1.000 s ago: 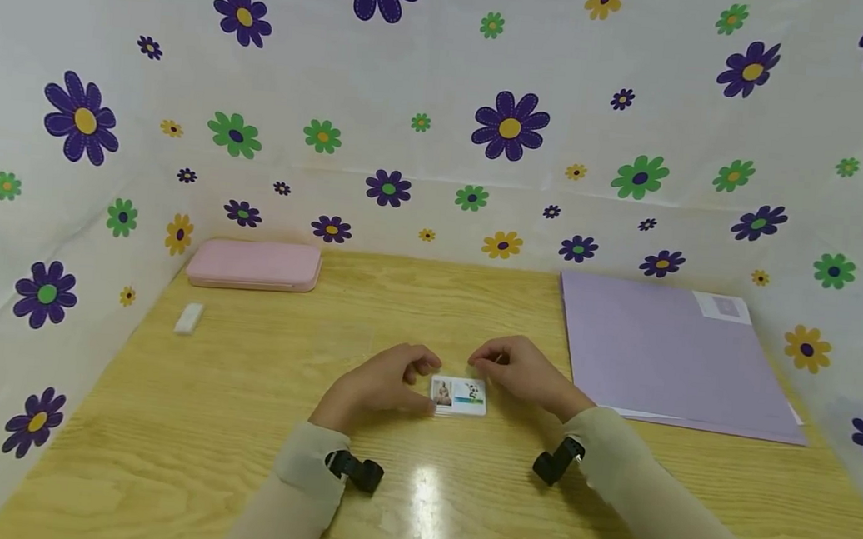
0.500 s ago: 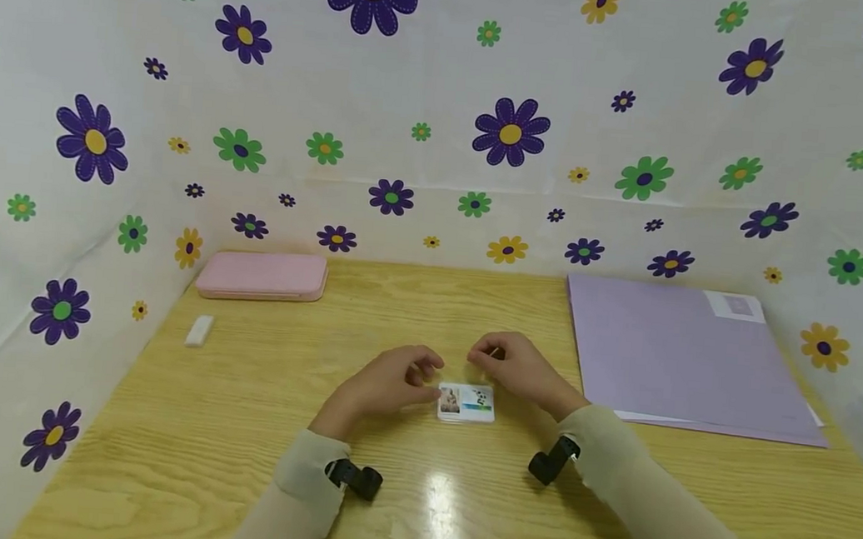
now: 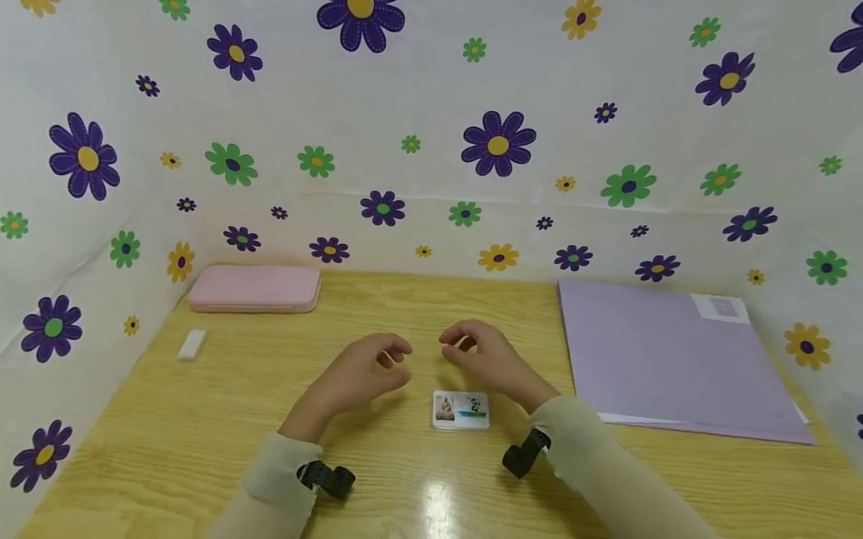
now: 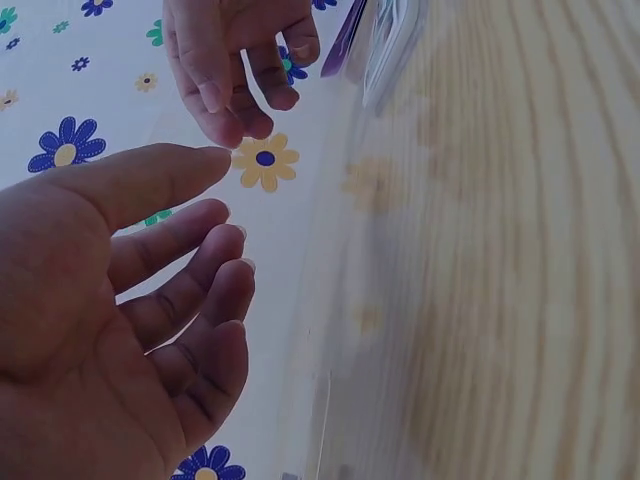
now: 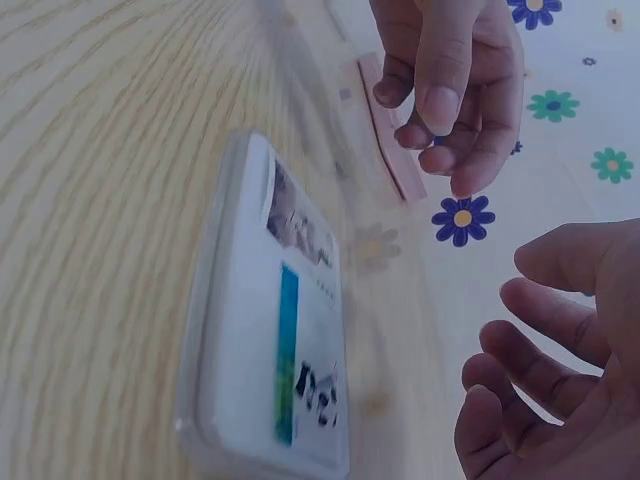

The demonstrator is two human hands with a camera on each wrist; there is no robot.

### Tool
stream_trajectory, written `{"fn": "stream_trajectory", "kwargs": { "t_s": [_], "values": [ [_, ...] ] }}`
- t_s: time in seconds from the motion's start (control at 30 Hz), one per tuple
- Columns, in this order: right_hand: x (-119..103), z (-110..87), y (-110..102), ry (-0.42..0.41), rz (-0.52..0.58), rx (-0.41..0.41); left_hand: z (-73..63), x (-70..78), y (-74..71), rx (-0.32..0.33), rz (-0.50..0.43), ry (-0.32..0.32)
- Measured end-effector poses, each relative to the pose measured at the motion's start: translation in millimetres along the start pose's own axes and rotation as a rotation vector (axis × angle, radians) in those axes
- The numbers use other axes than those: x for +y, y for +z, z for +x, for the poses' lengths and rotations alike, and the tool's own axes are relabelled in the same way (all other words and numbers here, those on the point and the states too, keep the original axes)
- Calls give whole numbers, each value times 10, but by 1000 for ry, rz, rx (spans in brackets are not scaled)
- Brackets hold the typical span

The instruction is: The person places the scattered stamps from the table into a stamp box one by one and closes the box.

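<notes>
A small flat white case in clear plastic, with a figure picture and a panda picture on its face, lies on the wooden table. My left hand hovers left of it with loosely bent fingers and holds nothing. Beyond the case, slightly to the right, my right hand is raised, its fingers curved and nothing between them. Seen from the right wrist, the case is apart from the right hand. In the left wrist view a gap separates the left hand from the other hand's fingertips.
A pink pencil case lies at the back left, with a white eraser-like block in front of it. At the right is a large purple folder with white paper showing at its edge. Flower-printed cloth encloses the table's back and sides.
My left hand has left the edge of the white case and drawn back left. The right hand has shifted left and farther away. The case has stayed on the table.
</notes>
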State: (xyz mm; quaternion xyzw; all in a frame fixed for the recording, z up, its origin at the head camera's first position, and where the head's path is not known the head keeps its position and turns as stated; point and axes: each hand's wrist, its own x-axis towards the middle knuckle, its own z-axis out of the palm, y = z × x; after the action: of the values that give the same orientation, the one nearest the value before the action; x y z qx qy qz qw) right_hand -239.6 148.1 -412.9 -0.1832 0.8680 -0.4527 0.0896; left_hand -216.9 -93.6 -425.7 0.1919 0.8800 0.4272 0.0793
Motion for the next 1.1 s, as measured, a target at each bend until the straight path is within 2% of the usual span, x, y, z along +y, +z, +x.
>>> {"fn": "stream_trajectory", "kwargs": {
  "t_s": [0.57,0.87,1.0,1.1],
  "values": [
    [-167,175,230,-48,-22,-65,-124,-273,-340,59,108,-4],
    [-249,347,404,-29,-51,-160,-190,-463,-565,59,156,-91],
    [-277,395,491,-31,-91,-191,-207,-535,-656,33,195,-124],
    [-299,437,555,-38,-123,-202,-206,-594,-697,14,188,-136]
  ]
}}
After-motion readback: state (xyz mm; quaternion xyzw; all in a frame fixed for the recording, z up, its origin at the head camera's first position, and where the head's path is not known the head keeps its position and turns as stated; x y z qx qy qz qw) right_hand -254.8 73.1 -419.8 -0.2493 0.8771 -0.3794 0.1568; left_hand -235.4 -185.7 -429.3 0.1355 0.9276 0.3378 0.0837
